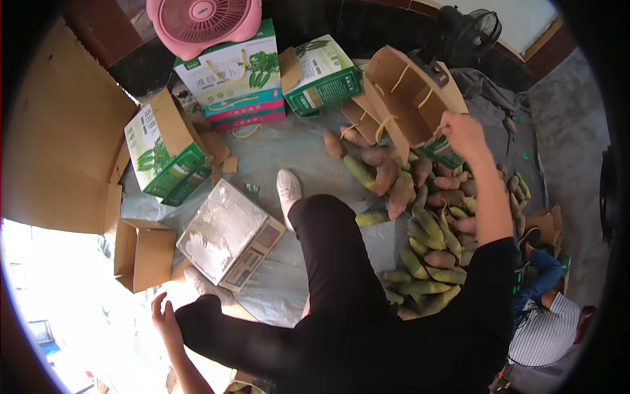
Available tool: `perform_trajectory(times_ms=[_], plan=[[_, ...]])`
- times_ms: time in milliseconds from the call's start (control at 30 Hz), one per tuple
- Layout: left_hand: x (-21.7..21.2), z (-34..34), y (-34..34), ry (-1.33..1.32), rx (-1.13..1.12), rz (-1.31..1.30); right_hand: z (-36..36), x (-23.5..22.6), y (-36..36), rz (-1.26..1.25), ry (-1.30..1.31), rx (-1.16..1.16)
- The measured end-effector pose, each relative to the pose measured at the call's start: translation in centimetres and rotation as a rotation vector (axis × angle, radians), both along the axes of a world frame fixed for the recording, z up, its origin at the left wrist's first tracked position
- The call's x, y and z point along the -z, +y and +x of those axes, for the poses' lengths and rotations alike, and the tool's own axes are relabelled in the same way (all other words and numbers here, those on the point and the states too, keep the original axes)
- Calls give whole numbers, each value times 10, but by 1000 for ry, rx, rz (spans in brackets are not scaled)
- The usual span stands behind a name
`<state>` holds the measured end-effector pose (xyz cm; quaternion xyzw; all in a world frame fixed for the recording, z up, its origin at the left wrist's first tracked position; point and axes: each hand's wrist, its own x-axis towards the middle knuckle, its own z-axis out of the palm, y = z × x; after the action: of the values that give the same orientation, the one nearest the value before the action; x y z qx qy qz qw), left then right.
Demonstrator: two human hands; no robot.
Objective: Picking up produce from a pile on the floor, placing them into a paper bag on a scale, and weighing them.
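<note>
My right hand [463, 136] is closed on the near edge of an open cardboard gift box [410, 108] with yellow cord handles, tilted so that its brown inside shows. Under and beside the box lies a heap of long green radishes [428, 228] and reddish-brown tubers [399, 194] that look like sweet potatoes. Beside my left knee, my left hand [167, 324] hangs with its fingers loosely apart and nothing in it. A flat weighing scale [223, 231] with a whitish, worn plate stands between my feet.
Green and white boxes [164, 154] stand at the left and back, one [226, 69] under a pink fan [205, 23]. A small open carton [144, 253] is left of the scale. A black fan [469, 33] stands behind. At the right, another person [548, 328] in a striped shirt bends over.
</note>
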<state>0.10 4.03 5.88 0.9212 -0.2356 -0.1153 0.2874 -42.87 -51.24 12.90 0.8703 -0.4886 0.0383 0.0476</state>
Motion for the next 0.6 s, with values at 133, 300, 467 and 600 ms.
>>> perform_trajectory(times_ms=[133, 300, 467, 600], plan=[[7, -5, 6, -31, -22, -120, -1, -66, 3, 227, -224, 1], [3, -16, -5, -26, -19, -188, 4, -98, -13, 491, -496, 20], [-22, -33, -29, -65, 81, -240, 29, -120, -23, 551, -532, 75], [-29, -30, -46, -8, 128, -353, 62, -160, -12, 567, -539, -63]])
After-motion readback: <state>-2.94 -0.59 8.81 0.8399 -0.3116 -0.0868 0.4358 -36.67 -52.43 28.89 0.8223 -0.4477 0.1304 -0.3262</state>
